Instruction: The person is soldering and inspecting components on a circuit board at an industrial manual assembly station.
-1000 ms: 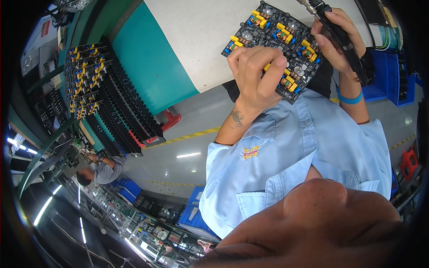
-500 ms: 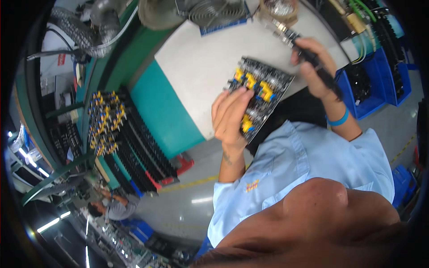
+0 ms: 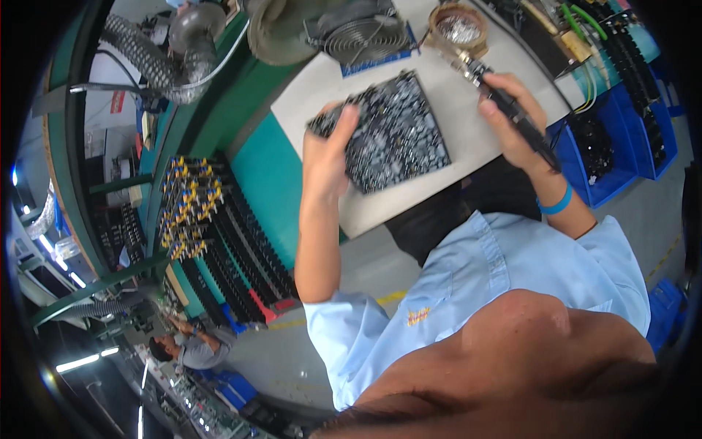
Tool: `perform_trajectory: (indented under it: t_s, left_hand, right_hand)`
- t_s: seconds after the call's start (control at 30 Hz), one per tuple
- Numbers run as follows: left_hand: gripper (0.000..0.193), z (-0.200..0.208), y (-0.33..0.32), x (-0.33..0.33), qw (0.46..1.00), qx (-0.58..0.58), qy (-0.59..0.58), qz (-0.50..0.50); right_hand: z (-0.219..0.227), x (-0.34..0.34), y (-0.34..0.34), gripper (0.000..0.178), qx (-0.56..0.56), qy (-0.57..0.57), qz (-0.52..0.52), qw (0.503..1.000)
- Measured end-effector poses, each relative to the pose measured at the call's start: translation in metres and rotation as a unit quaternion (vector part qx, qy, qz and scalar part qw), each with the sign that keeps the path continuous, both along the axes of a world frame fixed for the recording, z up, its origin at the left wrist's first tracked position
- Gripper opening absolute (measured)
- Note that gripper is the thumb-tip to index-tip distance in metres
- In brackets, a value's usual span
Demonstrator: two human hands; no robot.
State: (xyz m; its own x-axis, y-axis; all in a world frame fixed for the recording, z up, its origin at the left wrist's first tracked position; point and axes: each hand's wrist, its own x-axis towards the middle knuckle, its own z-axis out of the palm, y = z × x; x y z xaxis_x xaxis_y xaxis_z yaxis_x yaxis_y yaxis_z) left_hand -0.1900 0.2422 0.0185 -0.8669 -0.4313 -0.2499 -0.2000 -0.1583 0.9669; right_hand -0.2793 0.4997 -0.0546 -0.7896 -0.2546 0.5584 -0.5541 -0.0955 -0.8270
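My left hand (image 3: 326, 162) is closed on the left edge of a circuit board (image 3: 398, 132), thumb across its face. A dense mass of silvery solder points and dark patches covers the face turned up, a little blurred. In my right hand (image 3: 515, 121) is a black-handled soldering iron (image 3: 518, 117), slanting up and left. Its metal front end reaches the rim of a round container (image 3: 479, 50) filled with silvery metal wool. The board and the iron are apart.
A round fan (image 3: 364, 40) stands behind the board on the white work surface (image 3: 289, 102). To the left, a rack holds several upright boards with yellow parts (image 3: 190, 194). Blue bins (image 3: 610, 179) with dark parts hang at the right. Farther off, a co-worker (image 3: 201, 350) works.
My left hand has moved left and turned the board over: the side with yellow parts is now hidden and the soldered side shows. The right hand keeps the iron near the metal wool.
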Motion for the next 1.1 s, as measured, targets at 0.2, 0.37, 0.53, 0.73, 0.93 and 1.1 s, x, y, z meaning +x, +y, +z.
perform_trajectory:
  t_s: [0.2, 0.37, 0.53, 0.73, 0.93, 1.1]
  left_hand:
    - [0.042, -0.034, -0.02, -0.01, 0.996, 0.05, 0.016, -0.077]
    - [0.058, -0.041, -0.024, -0.008, 0.989, 0.065, 0.087, -0.104]
    - [0.071, -0.049, -0.057, -0.005, 0.979, 0.146, 0.065, -0.128]
    - [0.074, -0.043, -0.069, -0.009, 0.957, 0.246, 0.051, -0.146]
    - [0.066, -0.046, -0.074, -0.009, 0.981, 0.145, 0.021, -0.127]
    - [0.058, -0.051, -0.079, -0.005, 0.989, 0.084, 0.011, -0.12]
  right_hand:
    - [0.001, -0.001, 0.001, 0.036, -0.005, -0.011, 0.025, 1.0]
    - [-0.004, 0.0, 0.001, 0.037, 0.012, -0.002, 0.038, 0.999]
    - [-0.008, 0.005, -0.002, 0.04, 0.033, 0.015, 0.026, 0.999]
    - [-0.01, 0.006, -0.001, 0.039, 0.042, 0.016, 0.028, 0.999]
    - [-0.01, 0.0, -0.002, 0.038, 0.053, 0.057, 0.056, 0.995]
    - [-0.009, -0.001, -0.001, 0.038, 0.068, 0.067, 0.064, 0.993]
